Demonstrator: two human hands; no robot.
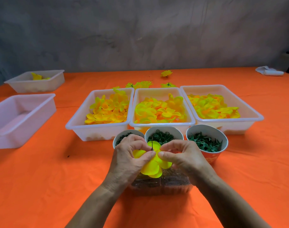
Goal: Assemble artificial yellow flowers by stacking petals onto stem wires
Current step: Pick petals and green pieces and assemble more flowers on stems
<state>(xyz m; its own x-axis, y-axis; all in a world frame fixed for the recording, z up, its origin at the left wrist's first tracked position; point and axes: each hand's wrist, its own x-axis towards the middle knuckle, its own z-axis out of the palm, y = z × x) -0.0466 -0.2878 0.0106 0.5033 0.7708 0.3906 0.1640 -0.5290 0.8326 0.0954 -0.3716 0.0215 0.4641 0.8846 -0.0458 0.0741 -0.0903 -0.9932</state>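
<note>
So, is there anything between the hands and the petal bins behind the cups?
Yes. Three cups stand in a row between the hands and the three petal bins; reaching the bins means passing over them.

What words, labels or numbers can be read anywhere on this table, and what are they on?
None can be read.
The right paper cup has a pale pattern on its orange wall, too blurred to tell whether it is writing.
The white trays, the yellow petal piece held by the left hand and right hand, and the orange table cover show no text.
</note>
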